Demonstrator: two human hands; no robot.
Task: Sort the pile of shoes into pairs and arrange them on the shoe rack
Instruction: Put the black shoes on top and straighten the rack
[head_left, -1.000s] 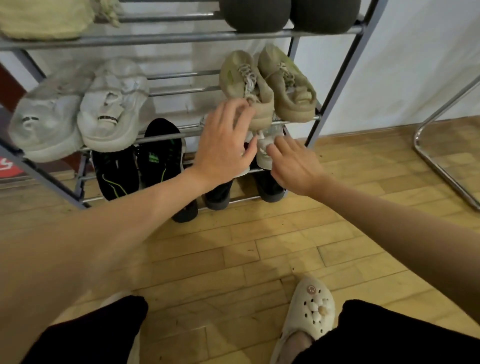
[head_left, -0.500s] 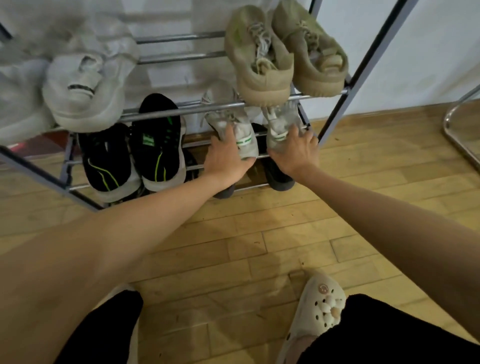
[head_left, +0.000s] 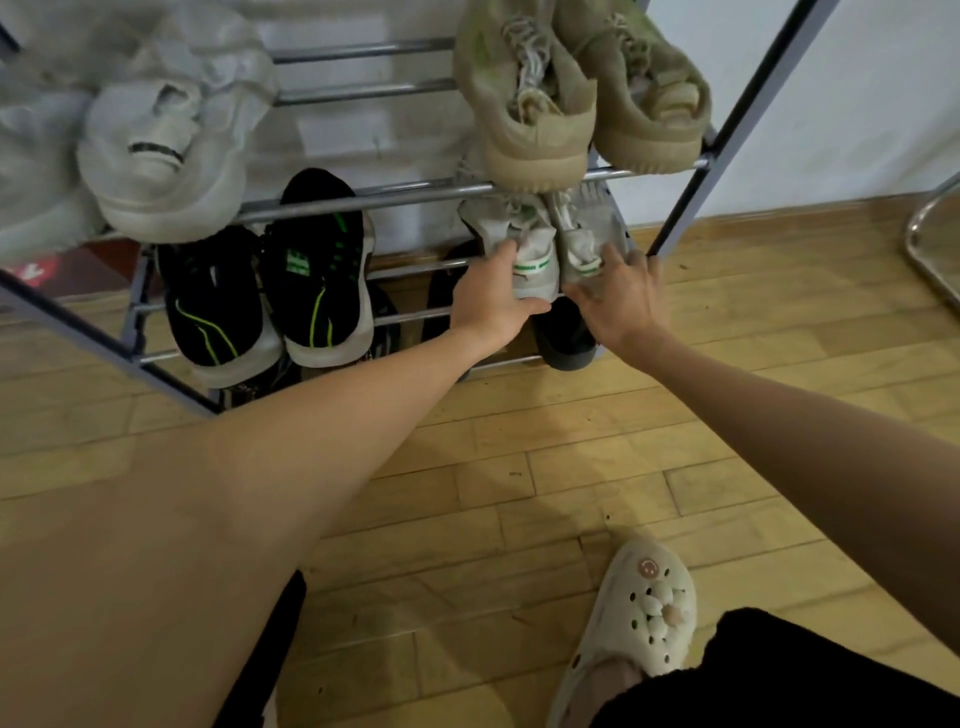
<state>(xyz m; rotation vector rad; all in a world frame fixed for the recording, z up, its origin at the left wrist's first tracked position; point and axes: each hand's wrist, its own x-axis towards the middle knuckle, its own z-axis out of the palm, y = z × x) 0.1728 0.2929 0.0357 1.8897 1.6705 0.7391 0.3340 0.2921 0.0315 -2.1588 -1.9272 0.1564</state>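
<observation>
A grey metal shoe rack fills the top of the view. On its lower shelf, at the right, sits a pair of white sneakers with green heel stripes. My left hand grips the heel of the left white sneaker, thumb under the sole. My right hand holds the heel of the right white sneaker. Both shoes point toes inward under the shelf bar. A beige pair rests on the shelf above them.
Black sneakers with green stripes sit left on the same shelf, and pale grey sneakers above them. Dark shoes lie on the bottom shelf. A chrome tube frame stands at the right. My foot in a cream clog is on the wooden floor.
Both hands dropped from the beige pair's level to the white sneakers on the lower shelf and took hold of their heels. The view tilted down and closer.
</observation>
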